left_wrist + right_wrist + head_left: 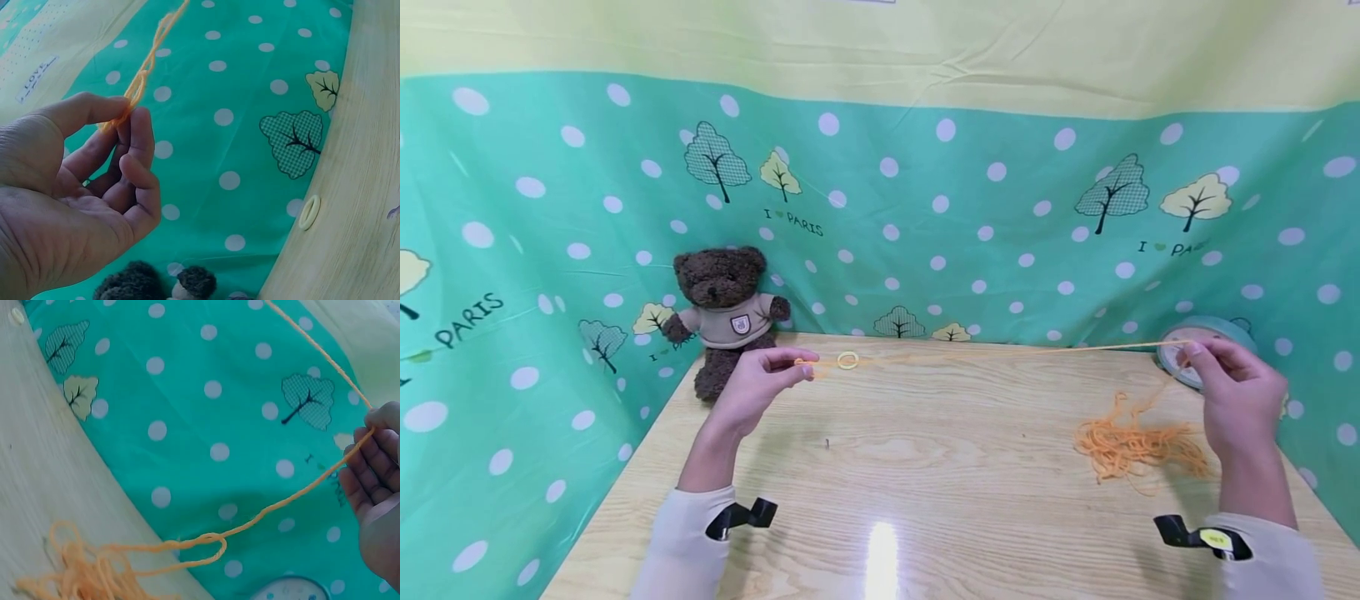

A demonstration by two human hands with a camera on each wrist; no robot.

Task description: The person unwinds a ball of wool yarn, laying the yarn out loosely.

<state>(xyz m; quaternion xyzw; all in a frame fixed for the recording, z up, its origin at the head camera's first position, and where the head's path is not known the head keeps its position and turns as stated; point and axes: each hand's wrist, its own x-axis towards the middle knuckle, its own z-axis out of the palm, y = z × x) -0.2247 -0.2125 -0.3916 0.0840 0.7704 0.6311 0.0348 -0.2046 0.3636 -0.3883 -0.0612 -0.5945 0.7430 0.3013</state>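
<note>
Orange yarn (1075, 348) runs in a stretched line from one hand to the other, above the table. My left hand (765, 379) pinches its looped, doubled end (145, 78) between thumb and index finger. On the other side, my right hand (1243, 392) pinches the strand (325, 356) with thumb and fingertips. From there a tail of yarn (275, 506) hangs down to a loose tangled pile (1138, 446) on the table. A pale yellow ring (309, 212) lies near the table's back edge; in the head view it overlaps the yarn beside my left fingertips.
A brown teddy bear (722, 304) in a grey shirt sits at the back left, behind my left hand. A round, light-blue-rimmed object (1213, 327) stands behind my right hand. The wooden table (925, 467) meets a green dotted cloth (925, 250) at its back. A tiny dark bit (827, 443) lies on the tabletop.
</note>
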